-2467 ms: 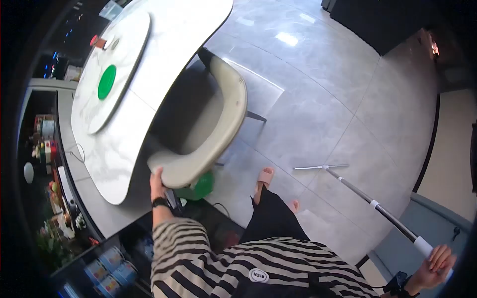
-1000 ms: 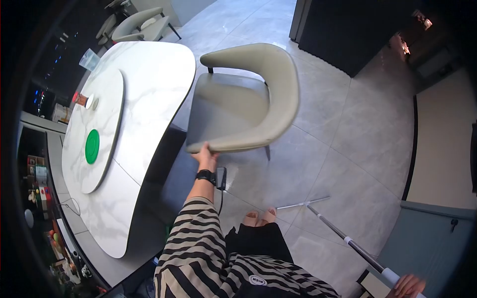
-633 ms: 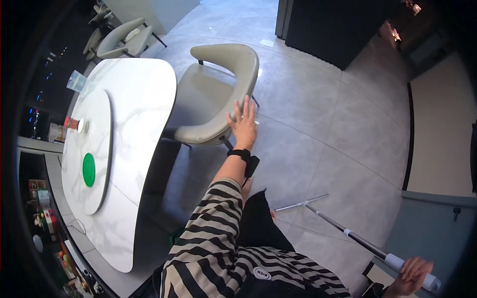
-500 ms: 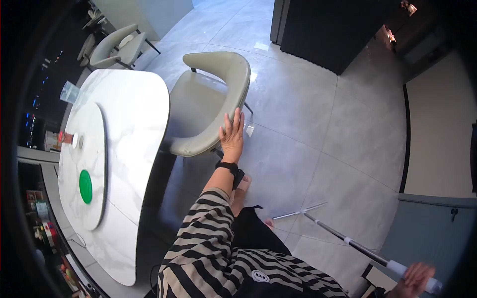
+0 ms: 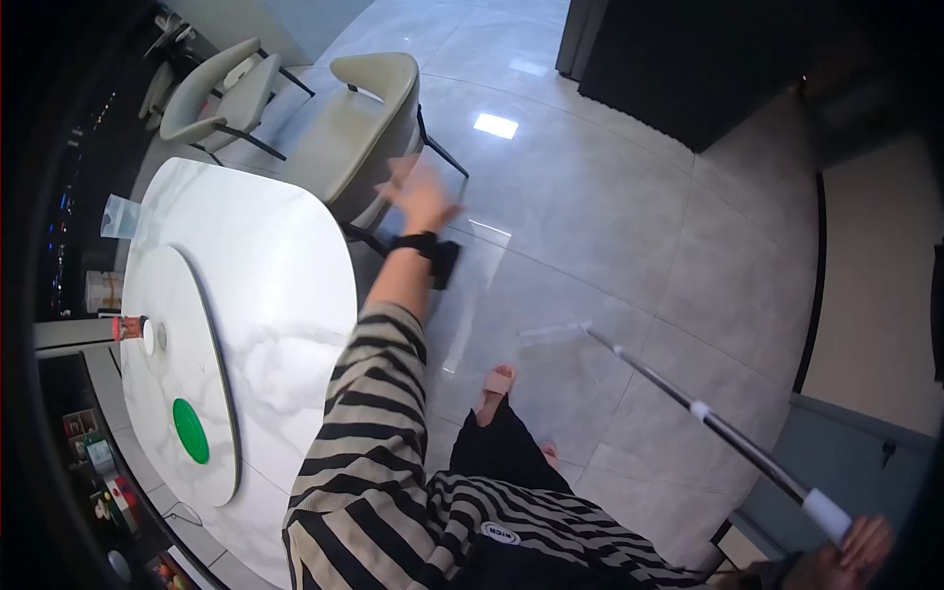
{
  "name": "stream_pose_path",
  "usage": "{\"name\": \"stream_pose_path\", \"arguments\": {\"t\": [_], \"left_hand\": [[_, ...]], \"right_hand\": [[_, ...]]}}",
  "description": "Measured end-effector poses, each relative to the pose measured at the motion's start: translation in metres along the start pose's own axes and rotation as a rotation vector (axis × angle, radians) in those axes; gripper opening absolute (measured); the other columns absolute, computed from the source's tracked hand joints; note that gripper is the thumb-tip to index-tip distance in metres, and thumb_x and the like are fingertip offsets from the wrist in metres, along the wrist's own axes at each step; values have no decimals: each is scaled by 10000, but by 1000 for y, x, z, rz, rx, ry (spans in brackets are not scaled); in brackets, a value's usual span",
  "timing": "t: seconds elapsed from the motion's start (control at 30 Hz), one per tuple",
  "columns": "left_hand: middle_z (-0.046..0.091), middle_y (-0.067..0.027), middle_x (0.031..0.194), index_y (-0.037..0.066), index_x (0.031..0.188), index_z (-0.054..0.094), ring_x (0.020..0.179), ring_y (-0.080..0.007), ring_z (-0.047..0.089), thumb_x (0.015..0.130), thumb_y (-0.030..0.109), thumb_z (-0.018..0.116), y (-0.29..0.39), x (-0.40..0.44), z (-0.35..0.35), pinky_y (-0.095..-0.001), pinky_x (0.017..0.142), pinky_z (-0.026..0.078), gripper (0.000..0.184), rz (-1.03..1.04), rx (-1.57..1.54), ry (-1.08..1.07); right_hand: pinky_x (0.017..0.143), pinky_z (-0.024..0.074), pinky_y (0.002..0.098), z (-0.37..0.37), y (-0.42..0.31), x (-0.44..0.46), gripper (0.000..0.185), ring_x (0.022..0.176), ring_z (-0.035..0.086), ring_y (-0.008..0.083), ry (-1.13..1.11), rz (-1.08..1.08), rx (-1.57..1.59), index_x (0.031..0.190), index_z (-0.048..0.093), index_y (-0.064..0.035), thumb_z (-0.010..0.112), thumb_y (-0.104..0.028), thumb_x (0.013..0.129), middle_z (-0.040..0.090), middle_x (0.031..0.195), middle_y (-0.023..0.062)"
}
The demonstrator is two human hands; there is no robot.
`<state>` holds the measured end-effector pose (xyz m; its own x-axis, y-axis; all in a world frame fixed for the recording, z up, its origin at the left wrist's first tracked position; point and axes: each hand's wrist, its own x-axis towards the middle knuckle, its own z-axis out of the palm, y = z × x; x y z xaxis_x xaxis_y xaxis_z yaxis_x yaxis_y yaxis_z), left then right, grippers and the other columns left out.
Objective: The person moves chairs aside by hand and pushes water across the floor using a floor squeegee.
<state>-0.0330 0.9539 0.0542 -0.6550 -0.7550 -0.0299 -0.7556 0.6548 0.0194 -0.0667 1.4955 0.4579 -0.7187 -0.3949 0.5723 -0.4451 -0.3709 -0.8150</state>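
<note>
Long-handled floor tool (image 5: 745, 447) is slanting away from my right hand (image 5: 865, 546), its long axis running forward and leftward to a blurred flat head (image 5: 556, 332) over the tiles (image 5: 590, 236). My right hand is gripping its near end; my left hand (image 5: 421, 195) is reaching out well apart from it, fingers spreading beside the near chair (image 5: 388, 108), though blur is keeping me from telling whether they're touching. That chair is standing ahead on my left, by the white table (image 5: 295, 246), with a farther chair (image 5: 197, 93) standing beyond. My sandalled foot (image 5: 497, 382) is resting just short of the flat head.
</note>
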Motion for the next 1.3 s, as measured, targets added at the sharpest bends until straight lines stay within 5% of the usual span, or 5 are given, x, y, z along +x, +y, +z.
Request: {"name": "stream_pose_path", "arguments": {"t": [0.13,0.33,0.5,0.97,1.3], "left_hand": [[207,-98,1475,199,1435,155,1381,-274,88,509,526,780,147,-94,-59,-667,986,-83,1164,1163,-716,-185],[571,-126,789,44,792,522,819,-337,540,625,-17,668,214,-69,-21,-387,735,431,230,461,-1220,219],[572,-162,845,17,822,527,849,-373,544,652,-65,625,172,28,54,-410,756,452,212,490,-1203,124],[458,-52,1276,128,1123,514,1160,-273,451,660,60,718,139,-13,97,-431,915,405,511,701,-545,-242],[591,-96,773,90,712,557,782,-302,586,714,227,622,194,-330,74,-417,711,466,152,977,-626,-260]], "right_hand": [[468,311,226,50,82,39,199,459,314,75,-97,-131,-9,711,347,-111,427,-182,878,356,529,-2],[503,400,310,142,200,62,66,518,458,173,-157,-267,-175,767,471,-37,503,-93,774,498,611,62],[786,493,403,177,241,66,125,861,633,291,-565,-164,-572,768,593,-17,618,-7,645,653,835,121],[826,500,407,141,268,-45,76,810,643,301,-602,62,-534,713,571,1,562,27,642,615,748,126],[812,499,425,5,5,-209,58,771,646,278,-673,328,-576,677,580,-31,584,-74,638,619,687,88]]}}
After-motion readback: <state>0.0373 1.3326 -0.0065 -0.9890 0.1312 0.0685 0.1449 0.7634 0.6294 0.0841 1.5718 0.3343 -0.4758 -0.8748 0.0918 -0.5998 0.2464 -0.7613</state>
